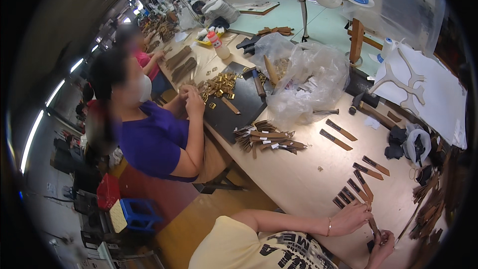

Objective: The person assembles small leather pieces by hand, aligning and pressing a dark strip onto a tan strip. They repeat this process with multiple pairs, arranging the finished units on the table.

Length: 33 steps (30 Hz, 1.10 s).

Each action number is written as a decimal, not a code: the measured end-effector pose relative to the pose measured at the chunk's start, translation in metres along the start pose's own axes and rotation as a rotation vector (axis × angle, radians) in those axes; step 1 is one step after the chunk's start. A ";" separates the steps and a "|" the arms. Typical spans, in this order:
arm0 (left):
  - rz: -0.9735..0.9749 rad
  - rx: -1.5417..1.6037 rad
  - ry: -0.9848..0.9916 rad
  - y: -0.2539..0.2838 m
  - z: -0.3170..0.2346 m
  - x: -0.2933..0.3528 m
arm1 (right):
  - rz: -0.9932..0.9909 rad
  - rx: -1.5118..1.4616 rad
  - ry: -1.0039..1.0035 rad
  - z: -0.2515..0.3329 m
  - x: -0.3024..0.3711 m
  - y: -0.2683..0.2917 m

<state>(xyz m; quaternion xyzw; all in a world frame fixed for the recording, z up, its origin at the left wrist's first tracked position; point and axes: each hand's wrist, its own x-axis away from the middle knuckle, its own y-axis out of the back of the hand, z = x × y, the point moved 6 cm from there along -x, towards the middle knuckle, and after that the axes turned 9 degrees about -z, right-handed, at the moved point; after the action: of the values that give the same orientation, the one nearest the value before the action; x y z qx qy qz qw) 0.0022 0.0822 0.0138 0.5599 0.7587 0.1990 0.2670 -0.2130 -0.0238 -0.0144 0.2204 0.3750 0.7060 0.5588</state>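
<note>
The brown strip [374,226], held over the near part of the desk [294,182], seemed unfinished. Your left hand's [351,218] fingers pinched its upper end and your right hand's [381,250] clamped its lower end. Beyond, dark-ended strips [368,171] lay spread, apparently done; the heap of brown pieces [431,219] rightward perhaps remained.

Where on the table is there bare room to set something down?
A broad bare patch of the table lies between the pile of tagged strips and the dark-ended strips by the left hand. Another lies between those dark-ended strips and the brown heap at the right. It is crowded around the clear plastic bag and the gold buckles.
</note>
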 end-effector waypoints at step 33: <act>-0.618 -0.880 0.360 0.299 0.158 0.069 | 0.012 -0.013 0.172 0.154 0.003 -0.005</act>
<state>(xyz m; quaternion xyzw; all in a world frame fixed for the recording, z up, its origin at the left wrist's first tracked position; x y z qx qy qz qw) 0.3082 0.2369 0.0577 0.1053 0.7665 0.5013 0.3875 -0.0982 0.0234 0.0772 0.1576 0.4156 0.7281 0.5219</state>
